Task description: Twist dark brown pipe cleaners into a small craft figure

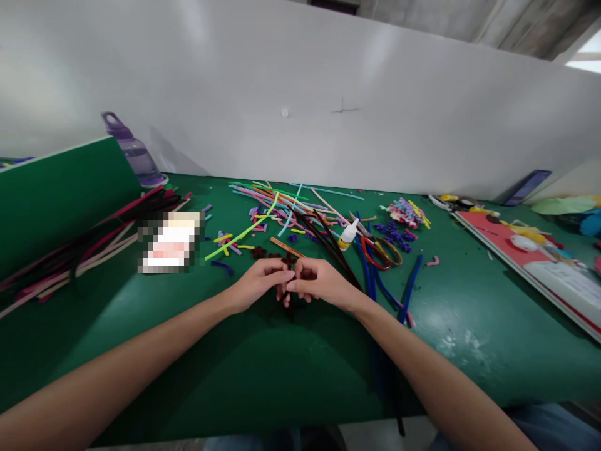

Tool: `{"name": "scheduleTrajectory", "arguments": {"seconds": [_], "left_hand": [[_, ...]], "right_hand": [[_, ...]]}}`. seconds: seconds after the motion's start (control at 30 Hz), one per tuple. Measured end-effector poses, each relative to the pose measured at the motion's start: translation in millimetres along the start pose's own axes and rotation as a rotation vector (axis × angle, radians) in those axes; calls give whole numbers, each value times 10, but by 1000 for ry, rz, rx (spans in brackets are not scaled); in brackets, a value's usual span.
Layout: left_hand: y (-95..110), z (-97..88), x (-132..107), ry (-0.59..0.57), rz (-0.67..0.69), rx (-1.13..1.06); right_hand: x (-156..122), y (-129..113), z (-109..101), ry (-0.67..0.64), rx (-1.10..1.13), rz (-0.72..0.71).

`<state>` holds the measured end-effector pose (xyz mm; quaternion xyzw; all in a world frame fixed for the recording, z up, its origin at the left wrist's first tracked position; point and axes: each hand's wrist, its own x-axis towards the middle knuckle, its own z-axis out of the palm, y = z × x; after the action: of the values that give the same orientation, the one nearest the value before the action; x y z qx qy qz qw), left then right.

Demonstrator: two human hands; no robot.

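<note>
My left hand (260, 282) and my right hand (323, 283) meet over the middle of the green table, fingertips pinched together. Between them is a dark brown fuzzy pipe cleaner shape (290, 258), mostly covered by my fingers. A dark looped part (290, 311) shows just below the fingertips; I cannot tell whether it joins the held piece. Just beyond my left hand lies a small brown pipe cleaner flower (258, 252). Long dark brown pipe cleaners (334, 241) stretch behind my right hand, near a small white glue bottle (348, 234) and red-handled scissors (375, 252).
Colourful pipe cleaners (267, 199) are strewn at the back. Blue ones (410, 288) lie by my right forearm. At left stand a green board (66, 200) and a purple bottle (138, 156); at right lies a red-covered board (498, 235). A white partition (235, 94) rises behind.
</note>
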<state>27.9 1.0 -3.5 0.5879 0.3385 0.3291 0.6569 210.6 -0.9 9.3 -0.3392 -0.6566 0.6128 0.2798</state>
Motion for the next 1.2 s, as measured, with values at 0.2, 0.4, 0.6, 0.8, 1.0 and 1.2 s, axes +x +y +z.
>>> {"name": "scheduleTrajectory", "arguments": {"seconds": [0.2, 0.4, 0.6, 0.8, 1.0, 1.2], "left_hand": [[-53, -27, 4, -20, 5, 2], [-57, -22, 4, -14, 5, -7], [-54, -17, 1, -12, -6, -12], [-55, -17, 2, -12, -13, -21], [-51, -15, 2, -9, -6, -7], [-41, -11, 1, -18, -4, -6]], "right_hand": [[8, 22, 25, 7, -8, 19], [7, 26, 34, 13, -4, 23], [5, 16, 39, 15, -13, 36], [4, 18, 41, 15, -14, 42], [5, 23, 43, 17, -26, 42], [9, 36, 44, 4, -42, 48]]}}
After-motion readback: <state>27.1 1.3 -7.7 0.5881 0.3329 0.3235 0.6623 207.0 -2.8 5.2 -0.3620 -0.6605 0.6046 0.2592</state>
